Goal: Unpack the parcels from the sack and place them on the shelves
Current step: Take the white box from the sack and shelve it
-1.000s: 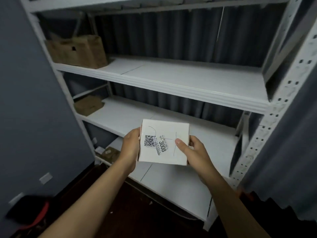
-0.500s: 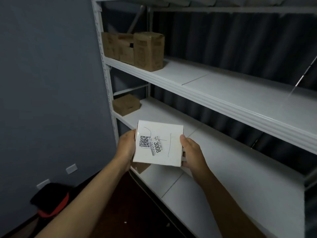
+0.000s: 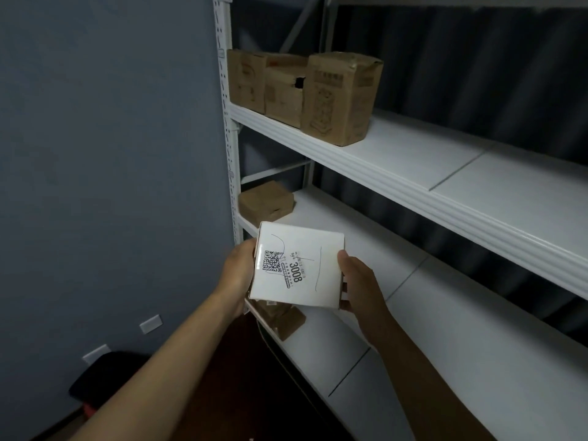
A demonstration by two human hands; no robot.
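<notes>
Your left hand (image 3: 237,275) and right hand (image 3: 359,291) hold a small white cardboard parcel (image 3: 297,265) between them, thumbs on its labelled top face and fingers curled round its two sides; the label, printed with a square code and the number 3008, faces up. The parcel hangs in the air at the left end of the white metal shelving unit (image 3: 413,186), in front of the middle shelf (image 3: 429,313) and not yet resting on any board. Three brown cardboard boxes (image 3: 302,93) stand side by side on the shelf above; one flat brown box (image 3: 265,202) lies at the far left of the middle shelf, and another brown parcel (image 3: 283,319) shows below your hands. To place well, carry the parcel level over bare board just beside a parcel already set down, lower it flat with the label kept readable, and release only once its base sits fully behind the shelf's front lip. The sack is probably the dark bag (image 3: 101,377) on the floor.
</notes>
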